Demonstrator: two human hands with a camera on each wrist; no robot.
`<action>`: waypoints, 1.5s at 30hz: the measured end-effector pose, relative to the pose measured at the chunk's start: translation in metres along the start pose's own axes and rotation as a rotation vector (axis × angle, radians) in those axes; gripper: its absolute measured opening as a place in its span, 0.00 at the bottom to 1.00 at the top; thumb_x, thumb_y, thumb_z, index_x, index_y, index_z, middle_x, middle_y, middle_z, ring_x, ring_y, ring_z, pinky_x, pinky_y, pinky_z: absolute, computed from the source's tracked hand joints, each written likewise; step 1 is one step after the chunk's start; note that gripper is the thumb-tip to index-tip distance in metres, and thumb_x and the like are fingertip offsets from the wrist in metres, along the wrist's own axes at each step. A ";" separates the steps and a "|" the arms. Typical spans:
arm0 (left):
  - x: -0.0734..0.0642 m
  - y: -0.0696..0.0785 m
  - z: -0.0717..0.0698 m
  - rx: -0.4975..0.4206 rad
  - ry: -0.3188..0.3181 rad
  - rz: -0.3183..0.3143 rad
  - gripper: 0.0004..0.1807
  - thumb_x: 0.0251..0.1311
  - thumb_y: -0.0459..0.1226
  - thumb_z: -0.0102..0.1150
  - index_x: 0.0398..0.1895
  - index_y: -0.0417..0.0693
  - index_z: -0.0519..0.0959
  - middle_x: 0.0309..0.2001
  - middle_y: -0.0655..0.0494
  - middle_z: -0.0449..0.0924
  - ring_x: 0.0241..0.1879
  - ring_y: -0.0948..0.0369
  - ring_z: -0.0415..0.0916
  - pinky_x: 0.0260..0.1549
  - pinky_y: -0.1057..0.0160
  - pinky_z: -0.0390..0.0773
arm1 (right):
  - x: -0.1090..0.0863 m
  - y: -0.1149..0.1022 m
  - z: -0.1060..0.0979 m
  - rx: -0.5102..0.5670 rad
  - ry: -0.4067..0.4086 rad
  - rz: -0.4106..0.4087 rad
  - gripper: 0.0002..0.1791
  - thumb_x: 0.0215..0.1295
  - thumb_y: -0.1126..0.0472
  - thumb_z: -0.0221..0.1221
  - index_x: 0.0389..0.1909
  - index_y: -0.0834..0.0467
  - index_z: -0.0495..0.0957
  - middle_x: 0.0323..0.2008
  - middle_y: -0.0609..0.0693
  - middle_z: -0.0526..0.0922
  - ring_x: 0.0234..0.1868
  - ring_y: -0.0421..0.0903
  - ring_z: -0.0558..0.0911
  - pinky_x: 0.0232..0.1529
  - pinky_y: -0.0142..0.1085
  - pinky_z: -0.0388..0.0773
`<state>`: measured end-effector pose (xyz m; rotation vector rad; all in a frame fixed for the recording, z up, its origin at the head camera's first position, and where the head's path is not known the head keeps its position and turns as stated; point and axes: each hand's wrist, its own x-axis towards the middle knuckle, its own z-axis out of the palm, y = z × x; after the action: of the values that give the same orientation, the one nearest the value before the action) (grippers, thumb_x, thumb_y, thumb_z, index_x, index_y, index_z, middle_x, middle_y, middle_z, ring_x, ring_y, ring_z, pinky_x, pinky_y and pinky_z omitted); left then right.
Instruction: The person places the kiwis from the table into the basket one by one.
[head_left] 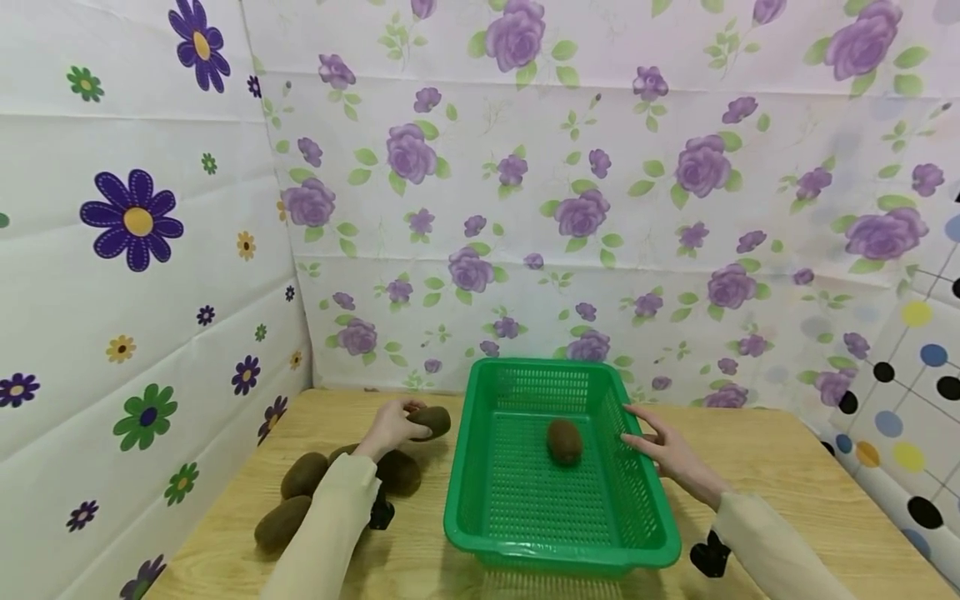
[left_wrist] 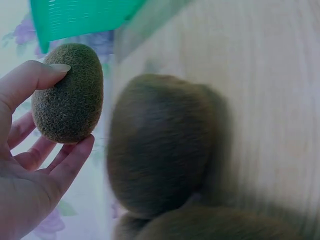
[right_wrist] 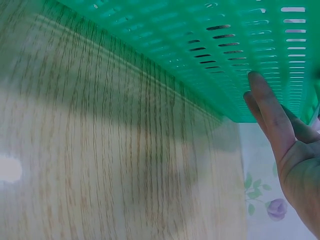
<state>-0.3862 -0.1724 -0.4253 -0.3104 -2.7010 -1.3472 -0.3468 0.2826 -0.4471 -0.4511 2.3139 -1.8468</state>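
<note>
My left hand [head_left: 391,431] grips a brown kiwi [head_left: 434,423], holding it above the table left of a green plastic basket [head_left: 461,467]. In the left wrist view the thumb presses on one side of this kiwi [left_wrist: 69,100] and the fingers support the other. Inside the basket lies one kiwi [head_left: 564,442]. My right hand [head_left: 670,452] holds the basket's right side, with thumb and a finger over the rim. Seen from the right wrist, other fingers [right_wrist: 272,112] lie along the outside of the slotted wall.
Several more kiwis lie on the wooden table [head_left: 720,450] at the left, among them a kiwi [head_left: 282,523] near the front and a kiwi [head_left: 399,472] beneath my left wrist. Flowered sheets [head_left: 465,183] hang behind the table and along its left.
</note>
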 end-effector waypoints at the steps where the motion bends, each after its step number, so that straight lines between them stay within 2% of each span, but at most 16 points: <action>1: 0.001 0.003 -0.002 -0.001 0.004 0.009 0.21 0.43 0.29 0.68 0.44 0.39 0.76 0.43 0.47 0.73 0.38 0.53 0.71 0.33 0.57 0.73 | 0.000 0.000 0.000 -0.002 -0.002 -0.007 0.35 0.67 0.57 0.51 0.70 0.51 0.44 0.59 0.73 0.57 0.48 0.58 0.74 0.34 0.51 0.76; 6: 0.004 0.018 -0.013 -0.005 0.013 0.061 0.21 0.45 0.30 0.67 0.46 0.39 0.76 0.45 0.47 0.74 0.41 0.51 0.71 0.35 0.55 0.74 | -0.001 -0.002 -0.001 -0.004 0.008 -0.009 0.36 0.66 0.56 0.52 0.70 0.50 0.45 0.59 0.72 0.57 0.49 0.59 0.73 0.34 0.51 0.76; 14: 0.005 0.037 -0.024 -0.043 -0.006 0.090 0.22 0.46 0.30 0.67 0.47 0.39 0.75 0.45 0.45 0.73 0.42 0.50 0.71 0.36 0.54 0.73 | 0.000 -0.001 0.001 0.003 0.013 0.018 0.37 0.66 0.55 0.53 0.70 0.50 0.45 0.58 0.72 0.59 0.48 0.58 0.74 0.35 0.50 0.76; 20: 0.005 0.045 -0.027 -0.048 -0.009 0.126 0.22 0.45 0.31 0.67 0.47 0.40 0.76 0.45 0.46 0.73 0.41 0.50 0.72 0.36 0.55 0.74 | 0.001 -0.002 0.001 -0.004 0.019 0.006 0.36 0.66 0.55 0.53 0.70 0.51 0.45 0.59 0.73 0.57 0.49 0.60 0.73 0.34 0.50 0.76; 25: 0.006 0.056 -0.027 -0.029 -0.023 0.127 0.22 0.46 0.33 0.68 0.47 0.41 0.76 0.45 0.47 0.73 0.41 0.51 0.72 0.35 0.55 0.74 | 0.001 -0.003 0.002 0.010 0.021 0.017 0.37 0.65 0.55 0.53 0.70 0.49 0.46 0.59 0.72 0.58 0.49 0.59 0.73 0.34 0.51 0.76; 29: 0.011 0.067 -0.024 -0.035 -0.029 0.154 0.22 0.46 0.33 0.68 0.47 0.41 0.76 0.45 0.48 0.74 0.42 0.51 0.72 0.36 0.55 0.73 | 0.001 -0.002 0.001 0.011 0.018 0.014 0.36 0.66 0.56 0.53 0.70 0.49 0.46 0.59 0.71 0.58 0.47 0.58 0.74 0.34 0.50 0.76; 33: 0.015 0.081 -0.018 -0.034 -0.027 0.197 0.21 0.46 0.32 0.68 0.46 0.41 0.76 0.42 0.50 0.75 0.40 0.52 0.71 0.35 0.55 0.73 | 0.000 0.000 0.000 0.025 -0.008 -0.016 0.36 0.67 0.57 0.51 0.70 0.51 0.44 0.60 0.72 0.55 0.47 0.60 0.74 0.33 0.51 0.76; 40: 0.020 0.103 0.001 -0.030 -0.063 0.237 0.21 0.45 0.32 0.68 0.46 0.40 0.76 0.43 0.50 0.74 0.39 0.53 0.72 0.34 0.57 0.74 | -0.002 0.000 0.000 0.043 -0.024 -0.008 0.35 0.68 0.58 0.51 0.71 0.51 0.44 0.63 0.69 0.51 0.49 0.60 0.73 0.35 0.52 0.75; 45: 0.023 0.114 0.016 -0.003 -0.073 0.239 0.21 0.45 0.33 0.69 0.45 0.42 0.77 0.43 0.50 0.73 0.39 0.55 0.71 0.37 0.57 0.73 | 0.000 -0.001 -0.001 0.025 -0.013 -0.011 0.35 0.67 0.57 0.51 0.70 0.49 0.45 0.61 0.70 0.55 0.48 0.59 0.73 0.35 0.51 0.75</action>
<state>-0.3827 -0.0895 -0.3425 -0.6706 -2.6153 -1.2942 -0.3466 0.2833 -0.4464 -0.4718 2.2823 -1.8697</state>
